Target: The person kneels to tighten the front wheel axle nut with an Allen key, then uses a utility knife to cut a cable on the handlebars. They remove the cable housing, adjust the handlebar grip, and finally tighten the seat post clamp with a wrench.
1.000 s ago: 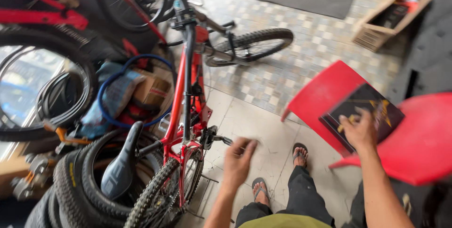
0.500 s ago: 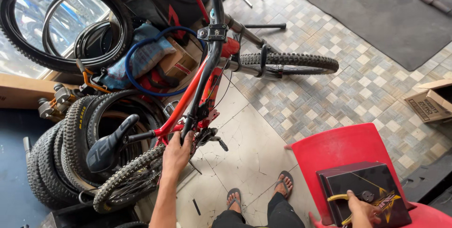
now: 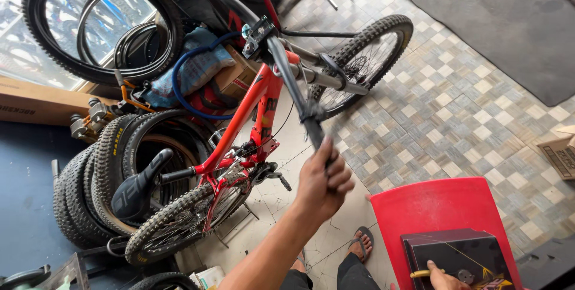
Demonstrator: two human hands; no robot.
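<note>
Left hand [image 3: 323, 185] wrapped tight round the handlebar grip [image 3: 315, 136] of the red bicycle [image 3: 248, 119], fingers fully closed on it. Bicycle propped on tiled floor, leaning toward stacked tyres [image 3: 90, 182]. Likely heavy, rigid frame; front end apt to swing at the steerer, so best held at grip plus frame tube. Rubber grip probably non-slip. Right hand [image 3: 446, 278] resting on dark box [image 3: 461, 257] atop red plastic chair [image 3: 431, 206], pinching a thin yellow-handled tool; box closed, contents hidden. Open cardboard carton [image 3: 560, 152] at right edge, contents unclear.

Long brown carton [image 3: 36, 103] at left (under tyres), small brown carton [image 3: 236, 77] behind frame, open carton [image 3: 560, 152] far right
</note>
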